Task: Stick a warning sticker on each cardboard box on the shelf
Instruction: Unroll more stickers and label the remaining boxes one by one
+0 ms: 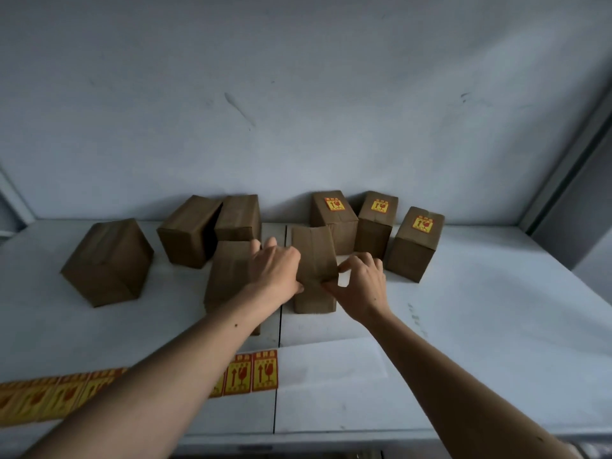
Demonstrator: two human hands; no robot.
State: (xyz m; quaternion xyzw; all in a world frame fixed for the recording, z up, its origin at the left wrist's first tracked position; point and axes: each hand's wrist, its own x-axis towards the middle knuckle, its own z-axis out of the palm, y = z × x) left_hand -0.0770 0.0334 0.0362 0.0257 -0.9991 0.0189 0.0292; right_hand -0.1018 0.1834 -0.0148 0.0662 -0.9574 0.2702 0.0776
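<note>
Several brown cardboard boxes stand on a white shelf (480,309). My left hand (276,270) grips the left side of the middle plain box (314,256), thumb on its near face. On that box's right edge, my right hand (362,286) holds it between thumb and fingers. Behind and to the right, three boxes carry a yellow-and-red warning sticker on top: one (344,233), a second (374,233) and a third (410,256). A strip of warning stickers (265,374) lies along the shelf's front, partly hidden under my left forearm.
Unstickered boxes stand to the left: a large one (109,263), two at the back (185,233) (238,217) and one (228,276) right beside my left hand. White backing paper (331,362) lies right of the stickers. A wall closes the back.
</note>
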